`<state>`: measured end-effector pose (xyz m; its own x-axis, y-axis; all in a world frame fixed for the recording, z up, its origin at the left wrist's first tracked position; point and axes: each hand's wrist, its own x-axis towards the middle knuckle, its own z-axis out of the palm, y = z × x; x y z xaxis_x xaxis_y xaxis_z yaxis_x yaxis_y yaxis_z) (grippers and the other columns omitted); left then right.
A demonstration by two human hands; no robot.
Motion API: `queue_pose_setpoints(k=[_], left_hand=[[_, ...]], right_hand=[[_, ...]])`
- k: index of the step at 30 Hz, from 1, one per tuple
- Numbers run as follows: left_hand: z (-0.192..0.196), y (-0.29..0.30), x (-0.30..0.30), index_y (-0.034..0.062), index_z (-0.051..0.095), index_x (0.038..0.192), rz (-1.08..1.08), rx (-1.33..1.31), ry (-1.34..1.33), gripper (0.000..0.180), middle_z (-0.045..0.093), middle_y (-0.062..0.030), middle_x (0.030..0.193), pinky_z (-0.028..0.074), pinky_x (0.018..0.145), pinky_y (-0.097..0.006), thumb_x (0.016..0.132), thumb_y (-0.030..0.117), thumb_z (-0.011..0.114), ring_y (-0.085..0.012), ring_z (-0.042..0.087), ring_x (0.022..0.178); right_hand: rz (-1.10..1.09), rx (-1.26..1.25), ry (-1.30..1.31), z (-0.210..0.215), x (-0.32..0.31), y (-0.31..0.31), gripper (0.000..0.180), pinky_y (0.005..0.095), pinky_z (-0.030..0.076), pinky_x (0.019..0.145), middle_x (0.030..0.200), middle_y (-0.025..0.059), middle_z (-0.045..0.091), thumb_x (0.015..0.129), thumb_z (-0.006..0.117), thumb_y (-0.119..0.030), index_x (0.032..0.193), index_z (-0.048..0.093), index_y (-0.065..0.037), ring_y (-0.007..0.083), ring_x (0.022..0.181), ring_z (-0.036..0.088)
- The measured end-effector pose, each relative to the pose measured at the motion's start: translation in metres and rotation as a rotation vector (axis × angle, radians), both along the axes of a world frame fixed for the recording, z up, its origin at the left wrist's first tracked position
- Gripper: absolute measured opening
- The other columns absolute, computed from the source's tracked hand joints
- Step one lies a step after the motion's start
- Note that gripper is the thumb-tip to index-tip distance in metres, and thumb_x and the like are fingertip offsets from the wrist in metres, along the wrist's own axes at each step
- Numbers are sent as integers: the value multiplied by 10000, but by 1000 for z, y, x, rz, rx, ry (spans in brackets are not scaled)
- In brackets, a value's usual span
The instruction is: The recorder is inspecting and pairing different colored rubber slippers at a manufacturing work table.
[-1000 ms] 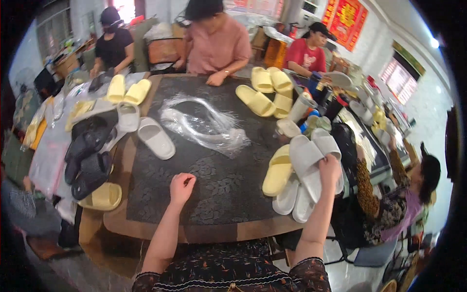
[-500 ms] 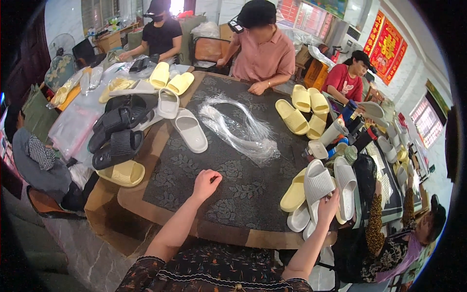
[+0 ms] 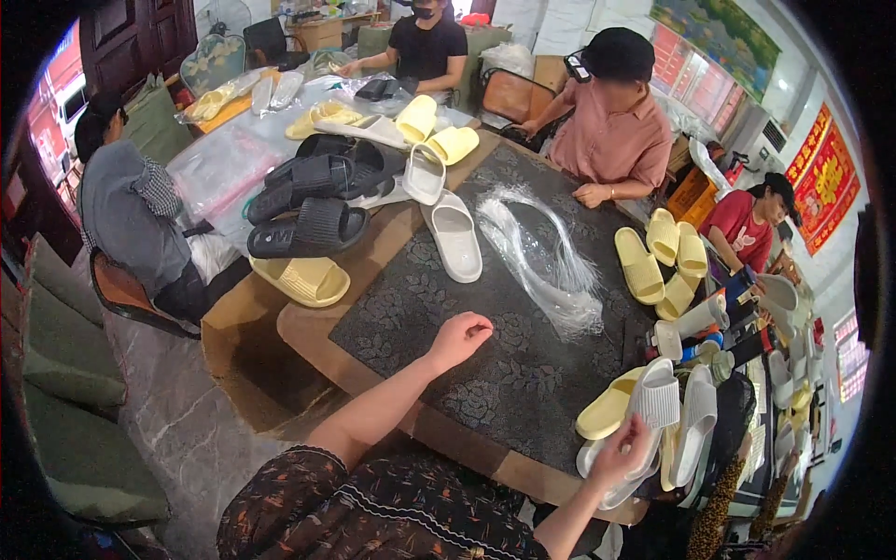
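Above the dark floral mat (image 3: 411, 308), my left hand (image 3: 459, 340) is held closed with the fingers curled together. Anything small inside them is hidden. My right hand (image 3: 621, 450) has bent fingers drawn together, in front of a light grey slide slipper (image 3: 656, 394) with a ribbed strap. Whether it touches that slipper, or pinches something small, does not show. The slipper lies over others at the mat's right front edge, between a pale yellow slide (image 3: 605, 408) and another grey slide (image 3: 698, 420). A looped bundle of clear thin plastic strands (image 3: 504, 245) lies mid-mat.
Black slides (image 3: 313, 229) pile up at the left, above a yellow slide (image 3: 303, 280). A lone grey slide (image 3: 455, 245) lies beside the strands. Yellow slides (image 3: 639, 266) and bottles (image 3: 700, 315) stand right. Co-workers sit around, one in a pink shirt (image 3: 611, 131) opposite.
My view has turned left, shifting the scene rightward. My right hand has come off the grey slide's right edge and moved left across it. My left hand stays closed over the mat.
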<state>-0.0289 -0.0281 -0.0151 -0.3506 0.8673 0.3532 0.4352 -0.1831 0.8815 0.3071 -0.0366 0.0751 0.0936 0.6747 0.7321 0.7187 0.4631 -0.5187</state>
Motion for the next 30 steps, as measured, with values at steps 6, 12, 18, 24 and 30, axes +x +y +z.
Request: queue_pose_setpoints(k=[6,12,18,24,30], left_hand=[[42,-27,-61,50,578,1093,378,274,29,313,560,-87,1066,469,615,-261,795,80,669,-154,556,722],[87,-61,-199,34,366,1335,1171,427,416,613,453,-174,1241,409,890,-406,814,161,664,-291,488,1030],[86,-83,-303,60,270,1416,1086,-252,78,825,554,-233,1189,417,940,-435,802,445,664,-420,519,1108],[63,-64,-327,74,438,1341,565,-58,-393,631,613,-17,876,411,571,-228,804,272,705,-73,560,720],[86,-49,-264,29,477,1101,363,-104,-518,351,576,-46,829,449,504,-217,849,174,674,-102,528,587]], right_hand=[[450,-141,-86,-29,-73,-2,142,330,471,607,792,99,625,760,633,39,876,646,-42,241,674,582],[546,-118,-103,-61,-86,-6,132,334,475,615,779,83,630,754,646,12,869,650,-52,244,687,590],[490,-270,-59,-63,-78,-7,115,335,485,634,782,81,632,761,646,-12,863,653,-63,244,714,602],[472,-253,-61,-74,-72,-3,86,345,477,612,744,72,605,781,648,-48,861,654,-79,246,689,588],[481,-274,-23,-79,-72,0,90,309,458,567,735,72,598,783,649,-35,870,656,-59,213,636,571]])
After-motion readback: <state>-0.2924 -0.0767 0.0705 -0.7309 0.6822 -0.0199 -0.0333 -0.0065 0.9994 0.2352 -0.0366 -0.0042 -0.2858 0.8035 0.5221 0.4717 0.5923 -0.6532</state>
